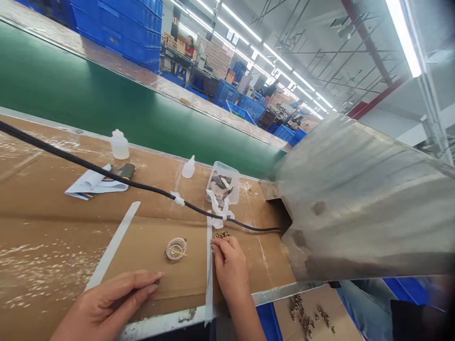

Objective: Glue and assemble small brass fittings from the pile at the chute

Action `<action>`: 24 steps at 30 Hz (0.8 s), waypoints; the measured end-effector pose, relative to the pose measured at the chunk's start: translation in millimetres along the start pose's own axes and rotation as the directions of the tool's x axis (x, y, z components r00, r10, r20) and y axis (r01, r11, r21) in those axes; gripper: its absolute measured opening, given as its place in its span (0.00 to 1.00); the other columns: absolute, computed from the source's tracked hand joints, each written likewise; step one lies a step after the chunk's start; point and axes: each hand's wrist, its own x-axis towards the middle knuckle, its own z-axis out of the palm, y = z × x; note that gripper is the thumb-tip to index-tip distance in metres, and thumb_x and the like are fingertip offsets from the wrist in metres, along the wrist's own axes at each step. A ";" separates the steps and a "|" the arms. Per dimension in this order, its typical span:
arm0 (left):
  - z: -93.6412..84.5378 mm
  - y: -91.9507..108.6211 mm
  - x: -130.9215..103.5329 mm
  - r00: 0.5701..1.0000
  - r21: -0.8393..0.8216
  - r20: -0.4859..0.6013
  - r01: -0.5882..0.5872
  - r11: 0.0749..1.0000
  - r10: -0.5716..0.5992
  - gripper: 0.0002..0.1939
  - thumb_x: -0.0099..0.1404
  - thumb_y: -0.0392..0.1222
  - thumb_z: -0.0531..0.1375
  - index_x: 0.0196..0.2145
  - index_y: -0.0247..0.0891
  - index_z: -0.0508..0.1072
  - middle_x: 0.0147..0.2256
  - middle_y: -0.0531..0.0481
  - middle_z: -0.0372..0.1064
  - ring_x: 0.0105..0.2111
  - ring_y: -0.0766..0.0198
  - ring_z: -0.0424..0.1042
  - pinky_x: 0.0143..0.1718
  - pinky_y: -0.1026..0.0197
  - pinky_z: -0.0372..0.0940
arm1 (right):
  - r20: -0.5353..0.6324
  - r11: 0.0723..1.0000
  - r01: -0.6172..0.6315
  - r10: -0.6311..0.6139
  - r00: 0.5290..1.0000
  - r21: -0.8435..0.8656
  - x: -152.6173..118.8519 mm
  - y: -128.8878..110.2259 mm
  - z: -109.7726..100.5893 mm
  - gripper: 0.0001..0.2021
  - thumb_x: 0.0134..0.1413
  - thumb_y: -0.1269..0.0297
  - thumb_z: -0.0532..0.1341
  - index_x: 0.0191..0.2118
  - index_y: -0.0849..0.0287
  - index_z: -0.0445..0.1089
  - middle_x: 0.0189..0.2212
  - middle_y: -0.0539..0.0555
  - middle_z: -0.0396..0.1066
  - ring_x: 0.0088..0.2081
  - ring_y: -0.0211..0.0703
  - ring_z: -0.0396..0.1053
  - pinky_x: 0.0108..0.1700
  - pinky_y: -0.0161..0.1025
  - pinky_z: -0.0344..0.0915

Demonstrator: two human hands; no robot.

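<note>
My left hand (117, 300) is closed in a pinch over the cardboard at the lower left. A tiny dark piece (157, 282) shows at its fingertips, too small to name. My right hand (231, 265) is also pinched, with its fingertips beside a small heap of brass-coloured metal parts (223, 234). What those fingers hold, if anything, is hard to make out. Between the hands sits a small round clear dish (176, 248) with a thin stick (180, 253) lying across it. Strips of pale tape (209, 270) run along both sides of this cardboard area.
A black cable (135, 183) crosses above the bench to a large metal housing (355, 203) at right. Behind stand two white bottles (120, 146) and a clear plastic box (232, 189) with camouflage cloth. A green conveyor belt (149, 118) runs beyond. More brass parts (301, 315) lie lower right.
</note>
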 end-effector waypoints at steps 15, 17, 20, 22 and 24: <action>-4.5 19.3 -3.4 0.959 -0.356 0.194 0.266 0.896 -0.207 0.12 0.57 0.57 0.67 0.34 0.50 0.84 0.34 0.51 0.82 0.33 0.54 0.82 0.36 0.62 0.78 | 0.003 0.970 0.002 -0.002 1.000 0.241 -24.7 -10.2 -6.1 0.09 0.64 0.66 0.56 0.42 0.57 0.74 0.38 0.56 0.75 0.41 0.44 0.73 0.42 0.39 0.69; -3.9 17.1 -3.7 0.959 -0.339 0.210 0.256 0.905 -0.192 0.11 0.59 0.55 0.66 0.36 0.51 0.84 0.35 0.52 0.82 0.34 0.55 0.82 0.37 0.63 0.77 | 0.026 0.902 -0.084 0.081 0.996 0.423 -36.0 -21.2 -1.9 0.08 0.63 0.63 0.59 0.40 0.57 0.74 0.35 0.55 0.76 0.38 0.44 0.75 0.40 0.37 0.70; -4.2 13.2 -5.2 0.960 -0.269 0.230 0.221 0.937 -0.160 0.10 0.61 0.52 0.65 0.38 0.51 0.83 0.35 0.53 0.82 0.34 0.58 0.81 0.38 0.66 0.76 | 0.139 0.675 -0.265 0.237 0.962 0.689 -51.7 -42.2 9.3 0.09 0.59 0.57 0.64 0.38 0.58 0.74 0.30 0.54 0.77 0.31 0.42 0.76 0.34 0.35 0.71; -5.4 13.0 -6.1 0.963 -0.228 0.240 0.180 0.957 -0.124 0.09 0.63 0.50 0.64 0.39 0.52 0.82 0.36 0.54 0.82 0.35 0.59 0.81 0.39 0.67 0.75 | 0.237 0.484 -0.359 0.296 0.925 0.798 -58.3 -56.1 16.9 0.12 0.55 0.55 0.68 0.35 0.59 0.73 0.27 0.53 0.77 0.30 0.41 0.77 0.33 0.34 0.72; -6.9 15.6 -6.0 0.970 -0.197 0.236 0.112 0.974 -0.063 0.08 0.64 0.47 0.63 0.40 0.53 0.82 0.36 0.56 0.82 0.35 0.61 0.81 0.39 0.69 0.74 | 0.325 0.330 -0.426 0.320 0.890 0.842 -60.7 -67.0 22.3 0.13 0.51 0.55 0.71 0.33 0.60 0.74 0.26 0.53 0.78 0.29 0.40 0.77 0.33 0.33 0.72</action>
